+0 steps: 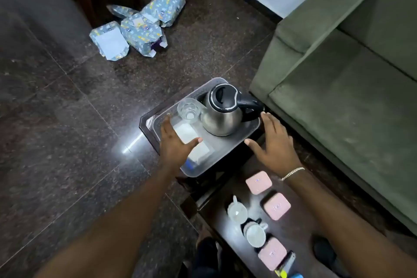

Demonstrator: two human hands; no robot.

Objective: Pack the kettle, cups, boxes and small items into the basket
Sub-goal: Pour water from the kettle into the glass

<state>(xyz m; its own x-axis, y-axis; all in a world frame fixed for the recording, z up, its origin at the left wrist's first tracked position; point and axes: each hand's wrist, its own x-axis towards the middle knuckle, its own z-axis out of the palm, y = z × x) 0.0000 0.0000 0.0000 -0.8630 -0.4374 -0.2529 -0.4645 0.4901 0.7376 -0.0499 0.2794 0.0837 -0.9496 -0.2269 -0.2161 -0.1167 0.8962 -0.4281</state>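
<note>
A clear plastic basket (228,154) stands on a small dark table. Inside it are a steel kettle (222,115) with a black handle, a clear glass (189,109) and a white flat item (191,140). My left hand (174,140) rests over the basket's left side with fingers spread, empty. My right hand (274,142) hovers by the basket's right edge, fingers apart, holding nothing. On the near table lie three pink boxes (258,181), (277,206), (272,253), a white cup (256,233) and a small white jug (237,211).
A green sofa (343,74) stands close on the right. Several gift-wrapped parcels (140,25) lie on the dark polished floor at the back left. Small coloured items (287,267) sit at the near table's end. A dark cabinet stands behind the parcels.
</note>
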